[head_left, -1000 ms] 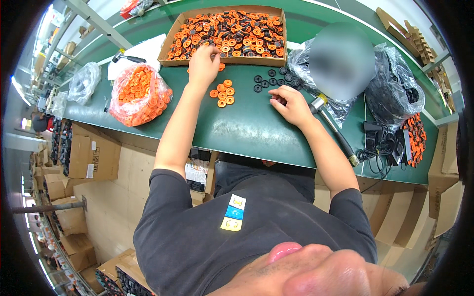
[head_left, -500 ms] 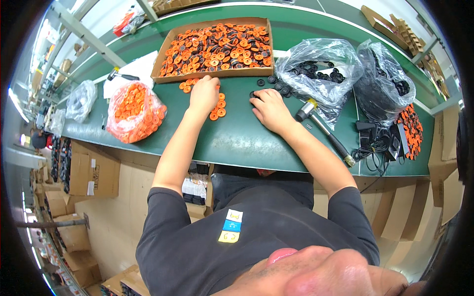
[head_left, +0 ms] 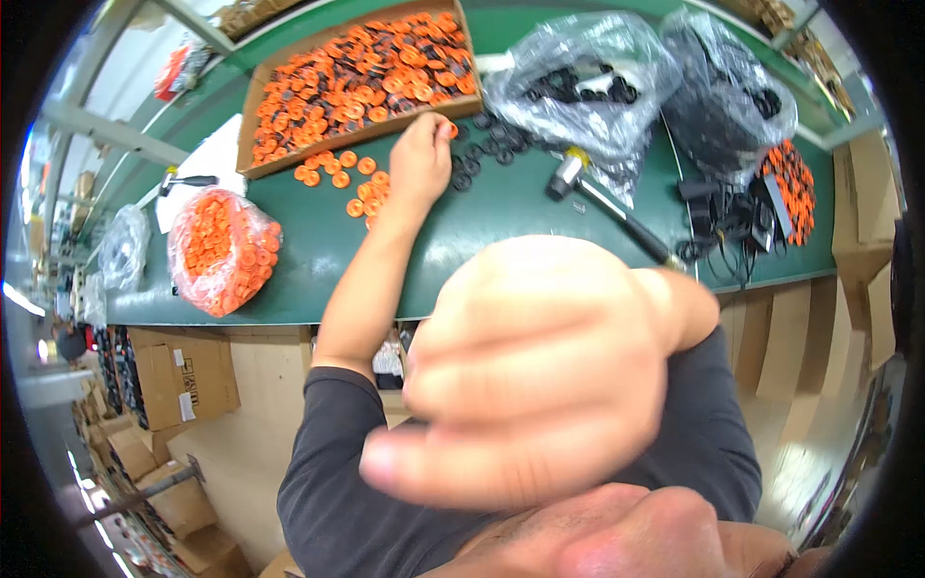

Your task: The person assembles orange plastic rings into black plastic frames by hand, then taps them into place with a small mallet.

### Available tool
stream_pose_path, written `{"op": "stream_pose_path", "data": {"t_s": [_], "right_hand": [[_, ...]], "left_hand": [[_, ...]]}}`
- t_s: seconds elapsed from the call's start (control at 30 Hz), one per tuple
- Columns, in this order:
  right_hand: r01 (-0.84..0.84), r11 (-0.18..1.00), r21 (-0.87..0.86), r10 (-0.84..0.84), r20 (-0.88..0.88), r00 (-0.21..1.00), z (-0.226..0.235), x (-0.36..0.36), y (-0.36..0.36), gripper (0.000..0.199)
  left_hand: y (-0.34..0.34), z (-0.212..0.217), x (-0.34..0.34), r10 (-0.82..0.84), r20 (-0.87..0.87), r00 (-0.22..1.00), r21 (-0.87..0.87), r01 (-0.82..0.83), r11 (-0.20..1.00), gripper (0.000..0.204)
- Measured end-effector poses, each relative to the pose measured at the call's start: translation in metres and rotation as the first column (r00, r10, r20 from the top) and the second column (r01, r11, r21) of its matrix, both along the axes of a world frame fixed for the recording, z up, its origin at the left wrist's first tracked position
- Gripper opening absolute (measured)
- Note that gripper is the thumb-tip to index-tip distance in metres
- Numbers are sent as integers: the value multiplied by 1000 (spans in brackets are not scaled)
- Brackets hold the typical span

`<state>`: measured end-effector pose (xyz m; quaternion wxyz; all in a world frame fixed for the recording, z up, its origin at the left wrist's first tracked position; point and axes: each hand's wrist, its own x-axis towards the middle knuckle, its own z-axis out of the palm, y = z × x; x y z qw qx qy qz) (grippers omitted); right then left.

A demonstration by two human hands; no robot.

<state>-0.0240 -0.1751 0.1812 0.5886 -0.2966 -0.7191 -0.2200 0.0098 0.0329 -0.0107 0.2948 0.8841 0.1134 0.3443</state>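
My left hand (head_left: 422, 162) is at the near edge of the cardboard tray (head_left: 366, 130), fingers closed, with a small round orange disc (head_left: 453, 130) at its fingertips. Loose orange discs (head_left: 366, 166) lie on the green table just left of this hand. Small black discs (head_left: 496, 144) are scattered to its right. My right hand (head_left: 540, 371) is raised off the table, close to the camera and blurred. Its fingers look bent, but their tips are partly hidden, and I cannot tell whether it holds anything. It covers part of the table's front edge.
Orange and black discs fill the tray. A clear bag of orange pieces (head_left: 224, 252) stands at left, near a small hammer (head_left: 188, 180). At right are bags of black parts (head_left: 588, 87), a larger hammer (head_left: 617, 212), black cables (head_left: 737, 231) and an orange-and-black pile (head_left: 790, 193).
My right hand has lifted from the black discs toward the camera. My left hand has moved right, from the orange discs to beside the black ones. The whole view has shifted and tilted.
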Motion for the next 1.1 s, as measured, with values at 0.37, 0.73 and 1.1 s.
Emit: {"op": "stream_pose_path", "data": {"t_s": [0.37, 0.73, 1.1], "right_hand": [[29, 963, -267, -66, -130, 989, -1, 7, -26, 21], [408, 581, -704, -531, 52, 846, -142, 109, 35, 43], [358, 352, -865, -483, 160, 861, -177, 107, 41, 29]], "left_hand": [[12, 1, -2, -37, -1, 999, -189, 36, 981, 18], [12, -2, -5, -45, 109, 993, -458, 90, 884, 21], [8, -5, -2, -122, 192, 974, -800, 227, 556, 26]]}}
